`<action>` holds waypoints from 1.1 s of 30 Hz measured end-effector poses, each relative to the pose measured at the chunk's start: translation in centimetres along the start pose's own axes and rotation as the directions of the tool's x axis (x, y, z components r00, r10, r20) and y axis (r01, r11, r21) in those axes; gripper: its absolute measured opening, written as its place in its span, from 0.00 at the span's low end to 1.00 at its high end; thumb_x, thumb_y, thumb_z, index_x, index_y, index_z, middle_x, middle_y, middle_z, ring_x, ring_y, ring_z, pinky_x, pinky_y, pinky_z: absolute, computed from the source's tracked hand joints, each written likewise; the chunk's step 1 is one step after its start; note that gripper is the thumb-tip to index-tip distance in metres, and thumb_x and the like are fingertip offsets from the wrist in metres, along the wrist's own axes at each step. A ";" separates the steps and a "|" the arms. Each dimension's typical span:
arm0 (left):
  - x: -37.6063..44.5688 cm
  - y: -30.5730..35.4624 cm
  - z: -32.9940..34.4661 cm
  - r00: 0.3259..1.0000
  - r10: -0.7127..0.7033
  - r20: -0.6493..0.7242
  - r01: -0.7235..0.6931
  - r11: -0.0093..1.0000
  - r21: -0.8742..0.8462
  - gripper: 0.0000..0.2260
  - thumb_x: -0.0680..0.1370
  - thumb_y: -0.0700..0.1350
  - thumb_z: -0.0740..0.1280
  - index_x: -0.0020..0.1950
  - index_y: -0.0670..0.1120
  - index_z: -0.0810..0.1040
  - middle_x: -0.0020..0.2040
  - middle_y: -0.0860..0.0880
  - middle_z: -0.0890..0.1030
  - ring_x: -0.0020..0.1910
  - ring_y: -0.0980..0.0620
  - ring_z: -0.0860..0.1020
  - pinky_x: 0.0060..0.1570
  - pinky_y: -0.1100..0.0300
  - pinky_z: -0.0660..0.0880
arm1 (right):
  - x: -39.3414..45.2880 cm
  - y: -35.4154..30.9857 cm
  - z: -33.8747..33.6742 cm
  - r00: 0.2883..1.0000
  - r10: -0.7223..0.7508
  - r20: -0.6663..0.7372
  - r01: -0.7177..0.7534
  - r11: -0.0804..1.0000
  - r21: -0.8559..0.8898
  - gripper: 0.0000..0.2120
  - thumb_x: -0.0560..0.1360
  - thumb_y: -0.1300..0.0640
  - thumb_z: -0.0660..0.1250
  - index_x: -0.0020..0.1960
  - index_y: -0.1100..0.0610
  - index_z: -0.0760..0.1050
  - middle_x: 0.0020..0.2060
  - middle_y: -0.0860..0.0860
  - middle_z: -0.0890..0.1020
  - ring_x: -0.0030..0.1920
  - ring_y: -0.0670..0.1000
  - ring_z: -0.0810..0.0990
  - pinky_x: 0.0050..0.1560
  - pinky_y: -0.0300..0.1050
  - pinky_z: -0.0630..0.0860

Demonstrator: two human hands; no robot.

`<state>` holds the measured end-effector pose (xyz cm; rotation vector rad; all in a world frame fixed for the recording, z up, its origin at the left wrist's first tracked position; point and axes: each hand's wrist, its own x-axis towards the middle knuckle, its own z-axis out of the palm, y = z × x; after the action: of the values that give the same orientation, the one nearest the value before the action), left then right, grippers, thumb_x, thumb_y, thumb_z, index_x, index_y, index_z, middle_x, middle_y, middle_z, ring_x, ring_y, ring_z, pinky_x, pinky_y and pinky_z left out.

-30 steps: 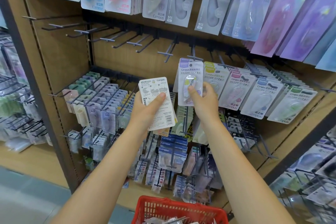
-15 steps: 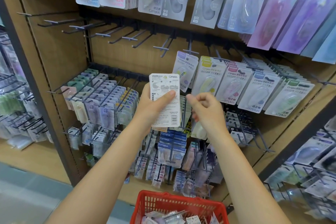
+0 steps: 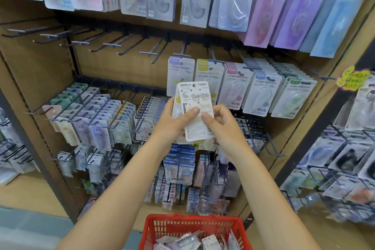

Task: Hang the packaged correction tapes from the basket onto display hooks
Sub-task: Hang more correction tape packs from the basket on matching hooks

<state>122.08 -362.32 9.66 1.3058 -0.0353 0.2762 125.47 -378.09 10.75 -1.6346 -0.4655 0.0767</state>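
**Peeling the next pack off the stack**

Both hands meet on a small stack of packaged correction tapes (image 3: 195, 110) held up before the shelf. Our left hand (image 3: 174, 122) grips the stack from behind, thumb pressed across the printed back of the front card. Our right hand (image 3: 220, 123) pinches that card's right edge, thumb on its face.

We judge the step to be separating one pack for hanging. To do it well we slide only the top card free with the right hand while the left keeps the rest squared, then turn it so the blister faces out and line its punched hole with a hook tip. The bare display hooks (image 3: 129, 43) on the upper rail sit to the left; the row of hung packs (image 3: 243, 89) behind our hands shows the facing to match.

How many packs the left hand holds we cannot tell, as the front card covers them. The red basket (image 3: 194, 227) is cut off at the bottom edge, with more packs inside, count unclear. Print on the card is too small to read fully.
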 end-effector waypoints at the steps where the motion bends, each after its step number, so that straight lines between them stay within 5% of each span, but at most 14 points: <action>1: 0.0 -0.3 0.2 1.000 -0.005 -0.008 0.005 1.000 -0.001 0.32 0.70 0.53 0.78 0.72 0.52 0.72 0.63 0.52 0.84 0.59 0.50 0.84 0.51 0.54 0.83 | 0.0 0.2 -0.2 1.000 -0.002 -0.022 0.002 1.000 0.007 0.05 0.82 0.54 0.67 0.53 0.54 0.73 0.46 0.50 0.85 0.47 0.47 0.85 0.42 0.41 0.80; 6: 0.3 -1.6 0.1 0.994 -0.039 -0.103 0.038 0.999 -0.011 0.21 0.76 0.50 0.77 0.69 0.51 0.79 0.61 0.50 0.86 0.60 0.46 0.84 0.62 0.42 0.80 | 0.4 1.1 -1.3 0.989 0.001 -0.150 0.009 0.998 0.067 0.05 0.82 0.55 0.67 0.55 0.53 0.72 0.50 0.50 0.86 0.50 0.48 0.86 0.53 0.52 0.82; 12: 0.0 -1.2 -0.1 0.989 -0.049 -0.141 0.046 0.999 -0.028 0.17 0.78 0.47 0.75 0.66 0.53 0.80 0.59 0.50 0.86 0.58 0.47 0.85 0.59 0.41 0.81 | 0.0 1.2 -2.0 0.940 -0.141 -0.311 0.131 0.990 -0.054 0.09 0.81 0.57 0.69 0.60 0.50 0.81 0.54 0.44 0.86 0.54 0.42 0.84 0.55 0.43 0.82; 19: 0.1 -0.8 1.3 0.994 -0.003 -0.106 0.006 1.000 0.027 0.26 0.71 0.59 0.78 0.66 0.53 0.80 0.60 0.50 0.86 0.61 0.45 0.84 0.65 0.37 0.77 | -0.1 1.1 0.2 0.975 -0.181 -0.126 0.167 0.979 -0.117 0.11 0.80 0.50 0.69 0.62 0.41 0.79 0.56 0.36 0.81 0.57 0.35 0.79 0.59 0.32 0.74; 24: 0.1 -0.9 1.2 0.998 -0.025 -0.063 0.024 1.000 -0.011 0.26 0.71 0.56 0.80 0.66 0.51 0.80 0.59 0.49 0.86 0.60 0.46 0.84 0.66 0.38 0.77 | 0.3 1.6 -0.4 0.972 -0.181 -0.148 0.155 0.973 -0.173 0.10 0.80 0.49 0.70 0.56 0.33 0.81 0.59 0.44 0.81 0.62 0.46 0.78 0.67 0.50 0.74; 26: 0.2 -1.0 1.0 0.998 -0.023 -0.057 0.022 1.000 -0.010 0.26 0.71 0.52 0.81 0.66 0.50 0.80 0.59 0.48 0.86 0.60 0.44 0.84 0.65 0.37 0.77 | 0.3 1.5 -0.8 0.980 -0.136 -0.148 0.123 0.988 -0.098 0.10 0.79 0.53 0.72 0.55 0.39 0.80 0.57 0.44 0.81 0.60 0.46 0.79 0.64 0.49 0.77; 29: 0.6 -1.1 0.5 0.999 -0.029 -0.046 0.027 0.999 -0.044 0.27 0.71 0.49 0.79 0.69 0.48 0.79 0.62 0.45 0.85 0.61 0.40 0.83 0.64 0.35 0.77 | 0.1 1.0 -1.8 0.984 -0.035 -0.177 0.042 0.998 0.035 0.17 0.76 0.56 0.75 0.60 0.45 0.74 0.53 0.46 0.82 0.53 0.47 0.83 0.47 0.39 0.80; 33: 0.9 -1.2 0.9 0.999 -0.027 -0.031 0.024 0.997 -0.077 0.27 0.72 0.44 0.79 0.70 0.46 0.78 0.62 0.44 0.85 0.61 0.40 0.84 0.63 0.35 0.78 | -0.4 0.3 -3.0 0.994 0.063 -0.085 -0.055 0.995 0.082 0.14 0.76 0.55 0.74 0.61 0.57 0.79 0.48 0.50 0.88 0.48 0.49 0.87 0.46 0.43 0.80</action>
<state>123.34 -363.35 8.93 1.2244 -0.0018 0.2714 126.15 -381.08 10.73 -1.5665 -0.3428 0.0667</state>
